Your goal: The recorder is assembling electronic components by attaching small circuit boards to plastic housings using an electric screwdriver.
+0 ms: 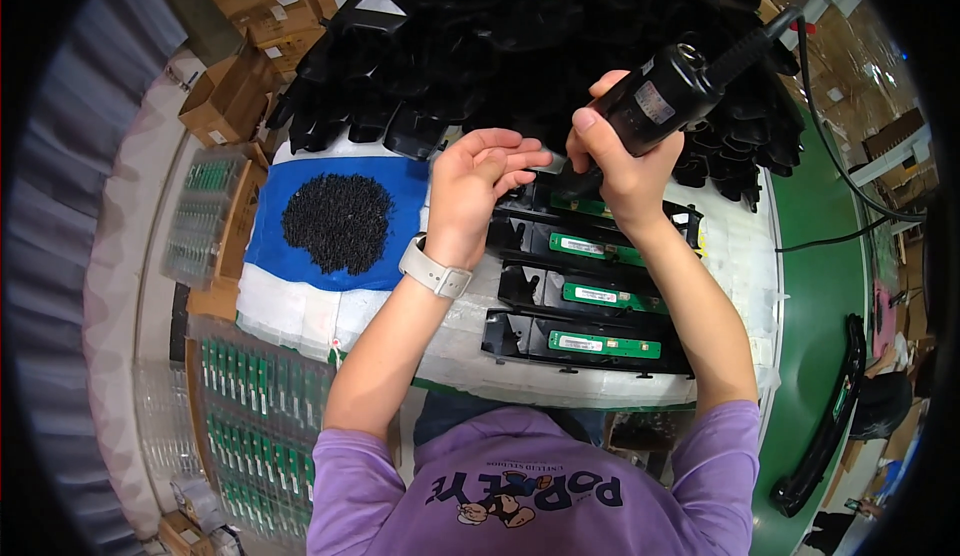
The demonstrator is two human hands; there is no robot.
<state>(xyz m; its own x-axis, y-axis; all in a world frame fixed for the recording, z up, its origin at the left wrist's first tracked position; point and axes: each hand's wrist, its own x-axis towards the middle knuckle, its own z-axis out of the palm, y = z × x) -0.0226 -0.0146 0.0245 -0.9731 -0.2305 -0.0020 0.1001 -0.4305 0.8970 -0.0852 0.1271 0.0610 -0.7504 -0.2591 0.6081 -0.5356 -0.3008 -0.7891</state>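
Observation:
A black electric screwdriver is gripped in my right hand, tilted so that its cord end points up and right. My left hand is beside its lower end, fingers stretched out toward the tip and the thumb bent over the palm. Whether small parts lie in that palm I cannot make out. Below both hands, several black plastic housings lie in a row, each with a green circuit board inside. The uppermost ones are partly hidden by my hands.
Left of the housings, a heap of small black screws lies on a blue mat. Black plastic parts are piled at the far side. Clear trays of green boards stand at the left. The screwdriver's cord hangs at the right.

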